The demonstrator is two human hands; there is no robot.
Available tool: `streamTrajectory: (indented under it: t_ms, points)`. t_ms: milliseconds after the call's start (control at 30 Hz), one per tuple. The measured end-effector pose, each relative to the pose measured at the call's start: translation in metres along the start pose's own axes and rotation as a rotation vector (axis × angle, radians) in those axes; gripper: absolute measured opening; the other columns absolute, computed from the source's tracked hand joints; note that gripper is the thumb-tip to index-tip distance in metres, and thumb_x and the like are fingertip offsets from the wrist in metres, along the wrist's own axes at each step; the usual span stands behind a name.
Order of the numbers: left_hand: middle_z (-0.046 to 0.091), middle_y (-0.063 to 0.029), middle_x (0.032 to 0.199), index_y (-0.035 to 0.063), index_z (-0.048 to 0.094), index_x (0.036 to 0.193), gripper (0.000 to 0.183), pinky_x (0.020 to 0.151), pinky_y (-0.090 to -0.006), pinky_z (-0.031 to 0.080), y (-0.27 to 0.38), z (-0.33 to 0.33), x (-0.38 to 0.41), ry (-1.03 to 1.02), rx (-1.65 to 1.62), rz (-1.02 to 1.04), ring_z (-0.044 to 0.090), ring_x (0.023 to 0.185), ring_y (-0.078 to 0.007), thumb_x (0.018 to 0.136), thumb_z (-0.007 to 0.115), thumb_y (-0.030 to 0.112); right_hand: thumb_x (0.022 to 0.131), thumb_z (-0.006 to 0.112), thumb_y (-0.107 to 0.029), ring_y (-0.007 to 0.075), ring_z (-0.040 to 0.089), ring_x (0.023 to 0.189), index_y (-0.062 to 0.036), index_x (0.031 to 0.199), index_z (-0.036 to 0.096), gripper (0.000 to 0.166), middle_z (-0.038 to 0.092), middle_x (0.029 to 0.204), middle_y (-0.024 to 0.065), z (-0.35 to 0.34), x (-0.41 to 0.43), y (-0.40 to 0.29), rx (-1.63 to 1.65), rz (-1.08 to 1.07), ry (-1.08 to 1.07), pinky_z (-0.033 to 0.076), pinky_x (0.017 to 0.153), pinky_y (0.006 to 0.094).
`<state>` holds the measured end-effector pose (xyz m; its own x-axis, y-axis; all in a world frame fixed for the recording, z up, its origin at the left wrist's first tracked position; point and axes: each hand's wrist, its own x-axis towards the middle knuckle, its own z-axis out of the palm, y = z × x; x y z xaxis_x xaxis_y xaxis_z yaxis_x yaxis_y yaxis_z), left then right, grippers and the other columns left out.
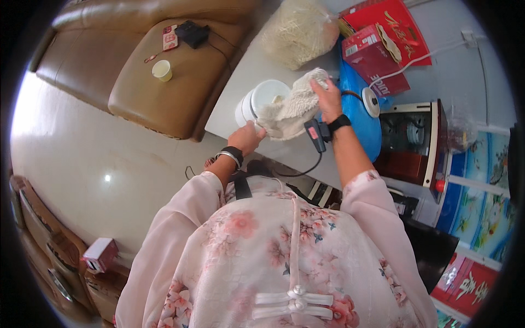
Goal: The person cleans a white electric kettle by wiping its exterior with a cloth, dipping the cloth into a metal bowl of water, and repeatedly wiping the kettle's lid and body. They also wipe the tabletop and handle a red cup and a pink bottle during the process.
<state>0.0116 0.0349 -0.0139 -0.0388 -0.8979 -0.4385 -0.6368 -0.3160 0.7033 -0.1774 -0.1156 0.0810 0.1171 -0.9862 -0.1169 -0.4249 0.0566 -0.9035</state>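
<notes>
A cream, rough-textured cloth point(296, 107) is stretched between my two hands above a pale tabletop point(283, 151). My left hand point(246, 138) pinches the cloth's lower left edge between thumb and fingers. Higher up and to the right, my right hand point(329, 98) grips the bunched far end. Just behind the cloth is a white round container point(266, 92), partly covered by it; whether they touch, I cannot tell. A black device with a cable point(315, 133) is strapped at my right wrist.
Beyond the cloth sits a clear plastic bag of pale strands point(299, 35). Right of it are a blue container point(354, 108), a red juice carton point(375, 57) and a glass-fronted cabinet point(406, 143). A brown sofa point(143, 94) at left holds a paper cup point(162, 70) and a phone point(170, 37).
</notes>
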Motion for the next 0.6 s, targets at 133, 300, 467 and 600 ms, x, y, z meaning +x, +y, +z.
streamTrajectory:
  t_ms: [133, 300, 467, 600]
  points:
    - [0.064, -0.0105, 0.068, -0.0006, 0.047, 0.092, 0.046, 0.071, -0.0414, 0.047, 0.006, -0.003, -0.007, 0.021, 0.009, -0.017, 0.063, 0.077, -0.0295, 0.086, 0.048, 0.045, 0.080, 0.058, -0.025, 0.0325, 0.054, 0.101, -0.0009, 0.115, 0.051, 0.043, 0.058, 0.107, 0.0185, 0.065, 0.004, 0.008, -0.427, -0.105, -0.277, 0.041, 0.088, 0.0392]
    - [0.063, -0.0151, 0.075, -0.0004, 0.048, 0.093, 0.047, 0.071, -0.0441, 0.047, 0.005, -0.005, -0.011, 0.072, 0.027, -0.012, 0.062, 0.081, -0.0333, 0.084, 0.050, 0.046, 0.080, 0.053, -0.016, 0.0359, 0.043, 0.115, -0.0048, 0.123, 0.046, 0.045, 0.045, 0.128, 0.0195, 0.087, -0.022, -0.020, -0.829, -0.655, -0.678, 0.031, 0.101, 0.0397]
    - [0.062, -0.0223, 0.089, 0.0003, 0.050, 0.099, 0.054, 0.072, -0.0465, 0.046, 0.001, -0.003, -0.009, 0.043, -0.049, -0.059, 0.060, 0.085, -0.0368, 0.083, 0.048, 0.052, 0.079, 0.051, -0.012, 0.0330, 0.046, 0.109, -0.0048, 0.115, 0.052, 0.036, 0.049, 0.120, 0.0165, 0.054, -0.003, -0.017, -0.885, -0.618, -0.590, 0.035, 0.097, 0.0404]
    - [0.063, -0.0050, 0.062, 0.0019, 0.049, 0.092, 0.050, 0.070, -0.0390, 0.048, 0.009, -0.003, -0.007, 0.047, 0.045, -0.113, 0.064, 0.076, -0.0259, 0.087, 0.044, 0.052, 0.077, 0.050, -0.006, 0.0368, 0.047, 0.106, -0.0029, 0.109, 0.056, 0.033, 0.051, 0.110, 0.0207, 0.023, -0.027, 0.023, -0.778, -0.477, -0.393, 0.037, 0.093, 0.0418]
